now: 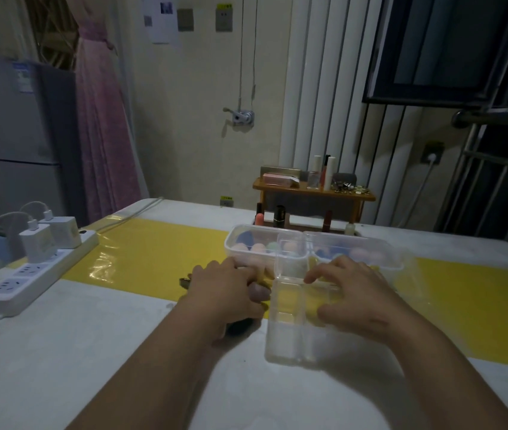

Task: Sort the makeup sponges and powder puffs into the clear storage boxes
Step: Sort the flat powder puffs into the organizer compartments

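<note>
My left hand [226, 294] lies on the table at the yellow strip, its fingers curled round a small grey-mauve makeup sponge [259, 293]. My right hand [356, 297] rests with spread, bent fingers on a clear divided storage box [290, 339] whose near compartments look empty. Behind it stand two more clear boxes. The left box [231, 243] holds pink, green and blue sponges [257, 248]. The right box [395, 259] holds pink and blue ones [360, 252]. A dark object [242, 328] shows under my left palm; I cannot tell what it is.
A white power strip [29, 274] with plugged chargers lies at the table's left edge. A small wooden shelf [311, 190] with cosmetics stands at the back, lipsticks [279, 215] below it. A small dark item [184, 280] lies left of my left hand.
</note>
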A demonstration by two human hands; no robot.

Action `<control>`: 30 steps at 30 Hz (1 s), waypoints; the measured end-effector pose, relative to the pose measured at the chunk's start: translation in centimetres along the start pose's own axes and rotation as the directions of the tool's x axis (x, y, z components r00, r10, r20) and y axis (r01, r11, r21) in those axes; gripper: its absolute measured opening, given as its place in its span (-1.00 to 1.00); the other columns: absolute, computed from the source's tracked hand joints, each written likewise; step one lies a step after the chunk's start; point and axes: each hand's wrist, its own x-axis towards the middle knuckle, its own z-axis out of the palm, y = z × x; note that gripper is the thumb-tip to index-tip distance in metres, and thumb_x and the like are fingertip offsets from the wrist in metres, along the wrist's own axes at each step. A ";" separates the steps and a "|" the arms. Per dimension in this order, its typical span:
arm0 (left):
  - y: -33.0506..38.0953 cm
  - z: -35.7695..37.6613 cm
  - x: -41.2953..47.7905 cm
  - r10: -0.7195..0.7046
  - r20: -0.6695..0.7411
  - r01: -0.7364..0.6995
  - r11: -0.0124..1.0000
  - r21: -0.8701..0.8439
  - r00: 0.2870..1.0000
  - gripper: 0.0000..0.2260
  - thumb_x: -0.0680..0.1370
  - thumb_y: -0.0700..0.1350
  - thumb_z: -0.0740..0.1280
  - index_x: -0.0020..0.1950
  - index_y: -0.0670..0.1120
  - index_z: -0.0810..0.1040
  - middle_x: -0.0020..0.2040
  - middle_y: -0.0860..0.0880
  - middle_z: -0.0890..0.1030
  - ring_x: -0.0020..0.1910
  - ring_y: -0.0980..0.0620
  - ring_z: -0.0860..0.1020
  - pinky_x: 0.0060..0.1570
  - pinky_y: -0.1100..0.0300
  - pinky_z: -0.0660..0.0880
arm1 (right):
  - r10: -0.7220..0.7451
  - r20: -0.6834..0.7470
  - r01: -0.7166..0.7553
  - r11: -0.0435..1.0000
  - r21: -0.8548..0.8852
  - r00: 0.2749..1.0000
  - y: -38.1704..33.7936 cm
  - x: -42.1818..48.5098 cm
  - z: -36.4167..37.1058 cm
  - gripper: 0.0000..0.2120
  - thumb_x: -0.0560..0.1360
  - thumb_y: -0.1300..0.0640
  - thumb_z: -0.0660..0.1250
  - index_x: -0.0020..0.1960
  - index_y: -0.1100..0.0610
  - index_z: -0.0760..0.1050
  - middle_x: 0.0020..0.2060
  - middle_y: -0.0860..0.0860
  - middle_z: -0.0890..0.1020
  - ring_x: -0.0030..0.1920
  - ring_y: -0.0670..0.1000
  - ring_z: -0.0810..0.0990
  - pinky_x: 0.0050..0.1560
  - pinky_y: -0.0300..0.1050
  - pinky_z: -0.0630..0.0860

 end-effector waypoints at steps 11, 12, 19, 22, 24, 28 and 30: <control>-2.2 -0.9 -0.4 0.030 -0.116 -0.051 0.983 -0.177 0.993 -0.35 0.28 0.50 0.29 0.29 0.27 0.41 0.22 0.10 0.49 0.18 0.02 0.44 0.10 0.03 0.41 | 0.007 -0.050 -0.001 0.993 0.118 0.999 0.2 0.5 0.4 -0.70 0.35 -0.03 0.37 0.02 -0.34 0.45 0.15 -0.22 0.39 0.27 -0.03 0.33 0.31 0.14 0.42; -2.2 -1.0 -0.4 0.046 -0.139 -0.069 0.984 -0.166 0.989 -0.36 0.27 0.49 0.31 0.28 0.27 0.43 0.22 0.12 0.49 0.19 0.03 0.44 0.11 0.03 0.40 | 0.009 -0.050 -0.002 0.991 0.131 0.999 0.2 0.5 0.5 -0.70 0.34 -0.03 0.36 0.00 -0.34 0.46 0.14 -0.21 0.40 0.26 -0.03 0.33 0.31 0.13 0.41; -1.9 -1.9 -0.8 0.183 -0.280 -0.217 0.971 -0.098 0.942 -0.50 0.34 0.33 0.41 0.24 0.25 0.53 0.27 0.21 0.45 0.29 0.08 0.33 0.20 0.05 0.27 | 0.019 -0.060 -0.009 0.987 0.163 0.998 0.2 0.6 0.6 -0.70 0.32 -0.02 0.36 -0.01 -0.33 0.48 0.14 -0.20 0.42 0.26 -0.02 0.35 0.33 0.15 0.39; -1.8 -2.0 -0.8 0.215 -0.327 -0.255 0.963 -0.085 0.920 -0.65 0.42 0.27 0.37 0.17 0.22 0.61 0.20 0.21 0.52 0.23 0.10 0.38 0.07 0.11 0.24 | 0.017 -0.061 -0.006 0.985 0.170 0.998 0.2 0.6 0.6 -0.72 0.32 -0.01 0.35 -0.04 -0.34 0.47 0.12 -0.20 0.42 0.25 -0.02 0.35 0.32 0.15 0.39; -1.8 -1.9 -0.7 0.213 -0.347 -0.259 0.962 -0.091 0.913 -0.70 0.45 0.23 0.33 0.10 0.17 0.66 0.14 0.20 0.58 0.16 0.10 0.45 0.01 0.13 0.24 | 0.014 -0.066 -0.003 0.986 0.168 0.998 0.1 0.5 0.6 -0.72 0.30 -0.03 0.33 -0.06 -0.35 0.47 0.11 -0.22 0.42 0.26 -0.03 0.35 0.32 0.12 0.39; -1.8 -1.7 -0.5 0.195 -0.383 -0.262 0.956 -0.131 0.903 -0.63 0.45 0.17 0.15 -0.03 0.07 0.69 -0.02 0.14 0.66 0.02 0.04 0.54 -0.09 0.13 0.22 | 0.009 -0.080 0.005 0.983 0.183 0.997 0.2 0.5 0.6 -0.71 0.33 0.02 0.36 -0.05 -0.34 0.48 0.15 -0.21 0.44 0.26 -0.05 0.35 0.30 0.10 0.41; -1.9 -1.6 -0.4 0.196 -0.388 -0.261 0.958 -0.121 0.901 -0.69 0.49 0.14 0.18 -0.01 0.08 0.68 -0.06 0.13 0.67 -0.03 0.04 0.54 -0.11 0.13 0.25 | -0.002 -0.085 0.017 0.983 0.184 0.996 0.2 0.5 0.7 -0.71 0.33 0.01 0.35 -0.05 -0.34 0.48 0.14 -0.21 0.45 0.25 -0.04 0.37 0.28 0.09 0.44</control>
